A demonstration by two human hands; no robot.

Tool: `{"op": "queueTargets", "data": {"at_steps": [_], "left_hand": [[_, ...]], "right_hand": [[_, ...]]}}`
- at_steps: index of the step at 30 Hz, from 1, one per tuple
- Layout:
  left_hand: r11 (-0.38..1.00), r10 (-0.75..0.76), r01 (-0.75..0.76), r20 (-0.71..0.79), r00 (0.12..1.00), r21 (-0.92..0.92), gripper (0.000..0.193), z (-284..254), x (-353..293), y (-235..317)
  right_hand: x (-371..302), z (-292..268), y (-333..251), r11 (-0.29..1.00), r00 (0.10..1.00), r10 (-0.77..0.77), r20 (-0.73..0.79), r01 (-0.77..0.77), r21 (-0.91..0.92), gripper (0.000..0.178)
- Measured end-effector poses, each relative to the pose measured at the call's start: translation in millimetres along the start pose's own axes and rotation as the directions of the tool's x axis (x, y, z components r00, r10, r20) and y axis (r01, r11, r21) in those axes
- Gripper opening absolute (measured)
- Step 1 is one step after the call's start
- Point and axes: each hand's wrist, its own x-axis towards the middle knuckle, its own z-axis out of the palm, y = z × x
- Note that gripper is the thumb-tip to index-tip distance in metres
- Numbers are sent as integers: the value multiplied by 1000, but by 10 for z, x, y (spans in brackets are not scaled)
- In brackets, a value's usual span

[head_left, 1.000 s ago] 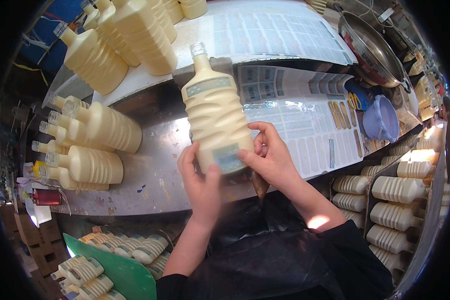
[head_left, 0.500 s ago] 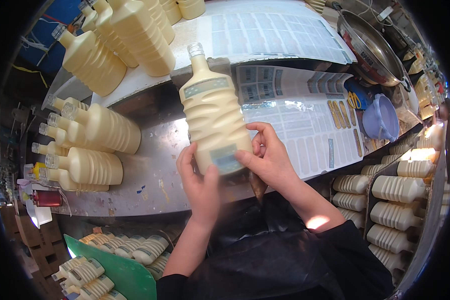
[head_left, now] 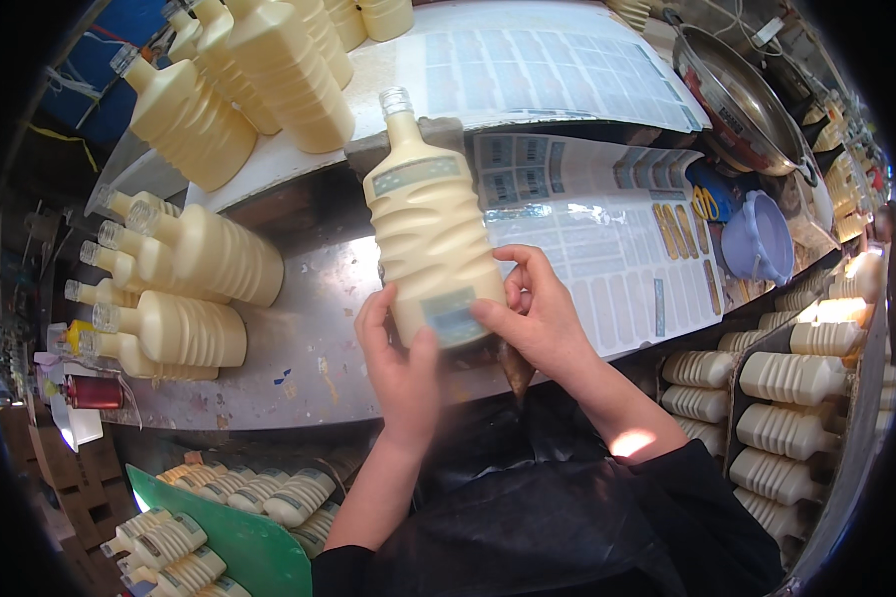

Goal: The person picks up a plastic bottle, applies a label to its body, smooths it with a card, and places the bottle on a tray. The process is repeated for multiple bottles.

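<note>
A cream ribbed bottle (head_left: 434,234) with a clear threaded neck leans at the middle of the bench, its neck pointing away from me. One label strip (head_left: 416,175) crosses its shoulder, and a blue-grey label (head_left: 451,314) sits low on its front. My left hand (head_left: 402,368) grips the bottle's lower left side, fingers along the edge and thumb by the label's left edge. On the other side, my right hand (head_left: 543,316) presses its thumb at the label's right edge, with its fingers curled against the side. The bottle's underside is hidden.
Label sheets (head_left: 607,298) lie to the right, with yellow-handled scissors (head_left: 705,203) and a lavender bucket (head_left: 758,237) beyond. Several bottles (head_left: 184,328) lie at left; others stand on the raised shelf (head_left: 294,80). Racks of bottles (head_left: 786,423) flank me. A pan (head_left: 737,90) sits far right.
</note>
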Motion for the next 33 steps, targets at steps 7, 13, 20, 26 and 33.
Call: {"op": "queueTargets", "data": {"at_steps": [7,13,20,26,33], "left_hand": [[999,-41,41,-40,998,2,56,75,13,51],[999,-40,40,-57,998,-1,57,102,5,56],[999,-47,47,-57,997,4,57,104,4,58],[998,-55,54,-57,997,-18,55,95,7,42],[996,-55,52,-47,997,-68,49,81,36,20]], "right_hand": [[-5,15,-55,999,1000,22,-9,-23,-42,69],[-6,17,-62,999,1000,25,-8,-25,-34,69],[-4,-2,-34,1000,1000,10,-1,-10,-25,70],[0,-3,-20,999,1000,5,-7,-6,-31,70],[27,-17,27,996,998,52,-34,-49,70,69]]}}
